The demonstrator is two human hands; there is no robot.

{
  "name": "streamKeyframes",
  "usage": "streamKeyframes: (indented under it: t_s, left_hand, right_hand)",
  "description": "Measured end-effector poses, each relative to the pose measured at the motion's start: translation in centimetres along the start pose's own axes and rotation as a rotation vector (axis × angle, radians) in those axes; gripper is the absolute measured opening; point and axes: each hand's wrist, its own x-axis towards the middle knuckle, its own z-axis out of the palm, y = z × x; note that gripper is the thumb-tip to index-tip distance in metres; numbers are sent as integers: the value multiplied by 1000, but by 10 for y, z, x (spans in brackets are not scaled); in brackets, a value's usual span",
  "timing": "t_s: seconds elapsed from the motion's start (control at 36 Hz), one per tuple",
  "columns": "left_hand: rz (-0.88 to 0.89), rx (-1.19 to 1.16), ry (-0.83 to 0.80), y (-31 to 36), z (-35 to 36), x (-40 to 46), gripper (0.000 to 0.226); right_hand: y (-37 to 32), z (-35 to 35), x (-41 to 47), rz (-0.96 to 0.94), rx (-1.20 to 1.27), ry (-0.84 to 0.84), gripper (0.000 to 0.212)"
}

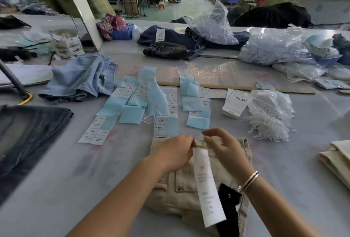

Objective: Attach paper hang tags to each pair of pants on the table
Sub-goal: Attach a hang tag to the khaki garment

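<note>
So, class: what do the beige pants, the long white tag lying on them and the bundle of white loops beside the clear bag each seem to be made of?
Beige pants: apparently heavy woven cotton, matte, with stitched seams and metal rivets.
Long white tag: probably paper or thin card, flat and printed; too blurred for certainty.
White loops: likely cord or plastic string, thin frayed-looking strands.

Beige pants (189, 189) — white hang tag (207, 189); pale-blue-and-white labels (132, 104) — grey table (75, 180).
</note>
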Motion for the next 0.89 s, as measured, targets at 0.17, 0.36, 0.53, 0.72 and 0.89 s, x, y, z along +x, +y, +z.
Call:
streamKeyframes:
  t_s: [0.17, 0.36, 0.53, 0.72, 0.89]
  left_hand:
    - [-74, -490, 163, -16, -21, -6, 10]
    - [-82, -402, 60, -58, -12, -41, 11]
    - [-27, -39, -194, -82, 12, -70, 17]
    - [-109, 39, -191, -79, 10, -67, 10]
    - [-259, -310, -134, -79, 14, -64, 12]
  right_hand:
    - [-18, 29, 1, 18, 96, -129, 5]
    - [-9, 43, 3, 3, -71, -99, 8]
    - [-20, 45, -7, -199, -500, -316, 19]
    - [-10, 76, -37, -230, -615, -451, 23]
    - [5, 94, -55, -185, -636, -319, 29]
